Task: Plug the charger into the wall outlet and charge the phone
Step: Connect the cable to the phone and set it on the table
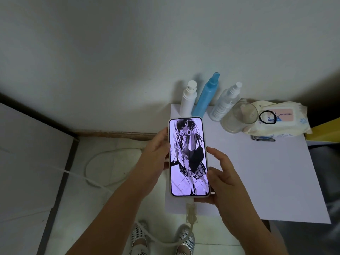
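While cable (191, 211) plugged in, phone (188, 157) gripped between both hands' fingers (214, 150).

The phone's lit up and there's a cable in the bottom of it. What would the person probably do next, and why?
Probably lower the phone onto the bare part of the white table. Its screen is lit and the cable already sits in its bottom edge, so the plugging at this end looks done. Both the left hand and right hand hold it in the air above the table's edge.
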Demonstrator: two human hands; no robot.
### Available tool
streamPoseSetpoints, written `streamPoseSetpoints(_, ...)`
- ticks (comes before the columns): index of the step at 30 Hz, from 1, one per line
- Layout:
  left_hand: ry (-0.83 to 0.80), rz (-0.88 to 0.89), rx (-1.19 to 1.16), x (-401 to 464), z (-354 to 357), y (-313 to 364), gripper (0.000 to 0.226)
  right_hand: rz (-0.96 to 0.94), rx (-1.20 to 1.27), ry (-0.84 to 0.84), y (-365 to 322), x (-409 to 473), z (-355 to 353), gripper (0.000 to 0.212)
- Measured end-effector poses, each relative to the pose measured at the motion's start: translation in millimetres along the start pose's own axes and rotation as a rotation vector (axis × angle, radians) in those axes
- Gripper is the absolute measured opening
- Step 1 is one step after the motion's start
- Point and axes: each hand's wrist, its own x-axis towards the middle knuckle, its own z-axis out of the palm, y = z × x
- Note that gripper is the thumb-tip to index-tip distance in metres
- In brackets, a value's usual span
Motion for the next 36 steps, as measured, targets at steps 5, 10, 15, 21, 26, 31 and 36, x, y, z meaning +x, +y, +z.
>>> streamPoseSetpoints(5, -0.063, -0.040, 0.023, -2, -2, -15, 0.054, 0.068, -0.056, 0.012, 10, 6, -2, 0.055)
streamPoseSetpoints(10, -0.044, -0.118, 0.060, 11, 5, -30, 0.052, 0.132, -0.080, 0.062, 26, 14, -5, 0.056)
streamPoseSetpoints(15, -0.025, -0.191, 0.108, 22, 14, -47, 0.053, 0.180, -0.119, 0.102, 42, 24, -15, 0.056)
streamPoseSetpoints(21, -0.008, -0.237, 0.158, 34, 20, -62, 0.055, 0.204, -0.170, 0.149, 55, 34, -21, 0.063)
streamPoseSetpoints(26, -0.017, -0.230, 0.298, 42, 21, -66, 0.052, 0.175, -0.297, 0.195, 68, 43, -24, 0.055)
streamPoseSetpoints(31, 0.099, -0.214, 0.332, 46, 26, -69, 0.043, 0.119, -0.445, 0.252, 81, 54, -31, 0.042)
streamPoseSetpoints(36, 0.237, -0.192, 0.422, 50, 27, -77, 0.037, 0.081, -0.575, 0.267, 83, 62, -28, 0.040)
